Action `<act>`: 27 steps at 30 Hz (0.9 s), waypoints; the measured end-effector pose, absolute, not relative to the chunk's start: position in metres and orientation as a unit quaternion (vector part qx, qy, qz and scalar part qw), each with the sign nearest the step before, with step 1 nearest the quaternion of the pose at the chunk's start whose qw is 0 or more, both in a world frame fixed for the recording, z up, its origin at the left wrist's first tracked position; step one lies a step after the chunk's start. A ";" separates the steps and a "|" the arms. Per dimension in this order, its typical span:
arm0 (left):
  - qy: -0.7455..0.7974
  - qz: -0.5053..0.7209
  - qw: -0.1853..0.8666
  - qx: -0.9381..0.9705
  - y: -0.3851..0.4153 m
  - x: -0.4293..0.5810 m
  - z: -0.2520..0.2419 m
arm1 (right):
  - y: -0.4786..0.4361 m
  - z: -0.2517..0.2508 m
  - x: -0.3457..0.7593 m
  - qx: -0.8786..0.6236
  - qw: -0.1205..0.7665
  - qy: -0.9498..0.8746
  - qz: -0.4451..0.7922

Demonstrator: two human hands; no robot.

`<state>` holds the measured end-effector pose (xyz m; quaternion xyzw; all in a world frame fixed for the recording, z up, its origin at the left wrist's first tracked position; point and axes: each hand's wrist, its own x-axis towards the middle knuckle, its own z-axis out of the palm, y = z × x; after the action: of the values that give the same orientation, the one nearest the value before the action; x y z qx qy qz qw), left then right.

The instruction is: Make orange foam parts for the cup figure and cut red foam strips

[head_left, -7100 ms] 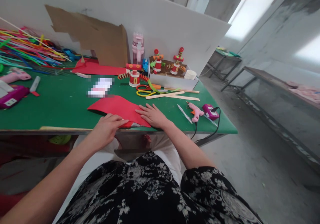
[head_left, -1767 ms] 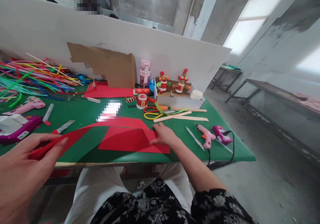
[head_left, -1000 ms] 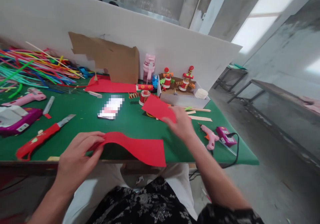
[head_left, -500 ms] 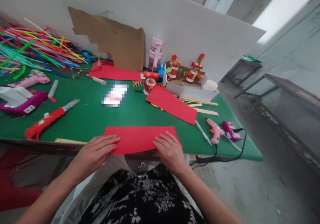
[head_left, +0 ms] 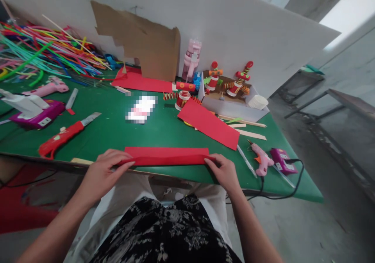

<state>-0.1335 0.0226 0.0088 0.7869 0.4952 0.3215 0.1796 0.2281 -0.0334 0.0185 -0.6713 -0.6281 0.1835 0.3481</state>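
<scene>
A sheet of red paper (head_left: pixel 166 156) lies along the front edge of the green table, its near side turned up and folded over. My left hand (head_left: pixel 107 169) pinches the left end of that fold between thumb and fingers. At the opposite end, my right hand (head_left: pixel 221 169) is closed on the paper the same way. Beyond it to the right, a second red paper piece (head_left: pixel 209 124) rests at a slant, partly over thin wooden strips (head_left: pixel 250 133). A red-handled knife (head_left: pixel 68 136) lies left of my left hand.
On the right are a pink glue gun (head_left: pixel 261 159) and a purple box (head_left: pixel 283 161) with a black cord. Paper-spring figures (head_left: pixel 184 97) stand near a white box (head_left: pixel 234 106). Colourful pipe cleaners (head_left: pixel 55 54) fill the back left, beside torn cardboard (head_left: pixel 137 40). A pink bottle (head_left: pixel 191 59) stands behind.
Both hands have gone from resting on the flat sheet to pinching its ends. The near edge of the red paper is now folded up, so it looks narrower. The view has shifted slightly.
</scene>
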 end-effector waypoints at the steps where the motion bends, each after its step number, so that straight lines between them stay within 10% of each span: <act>1: 0.506 0.319 0.172 0.783 0.025 -0.132 0.009 | -0.030 0.020 0.226 -0.679 0.345 -0.621 0.186; 27: 0.597 0.181 0.088 0.777 0.041 -0.123 0.012 | -0.014 0.019 0.215 -0.767 0.189 -0.608 0.081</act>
<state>-0.1233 0.0407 0.0121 0.7767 0.5968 0.1815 0.0876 0.2151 -0.0140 0.0194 -0.7670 -0.6078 0.0808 0.1892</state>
